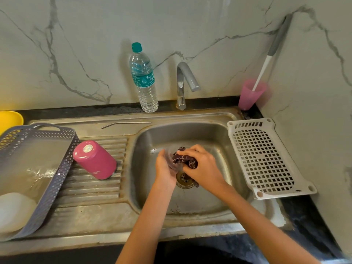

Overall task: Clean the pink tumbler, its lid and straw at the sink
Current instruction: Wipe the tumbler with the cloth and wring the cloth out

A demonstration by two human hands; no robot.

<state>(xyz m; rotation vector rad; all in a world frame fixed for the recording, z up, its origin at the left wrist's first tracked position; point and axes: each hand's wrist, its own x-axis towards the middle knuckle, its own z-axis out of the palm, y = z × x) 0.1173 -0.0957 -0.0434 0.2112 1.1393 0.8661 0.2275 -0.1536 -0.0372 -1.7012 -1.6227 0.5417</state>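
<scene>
The pink tumbler (95,160) stands upside down on the ribbed drainboard, left of the basin. A metal straw (125,124) lies along the sink's back ledge. Over the drain, my left hand (164,168) grips a clear lid (170,159), blurred and partly hidden. My right hand (202,164) grips a dark patterned cloth (183,160) and presses it against the lid.
The steel sink (219,187) has a tap (185,80) behind it. A water bottle (144,79) stands left of the tap. A grey basket (38,168) leans at left, a white perforated tray (266,159) lies at right, and a pink cup (249,96) holds a brush.
</scene>
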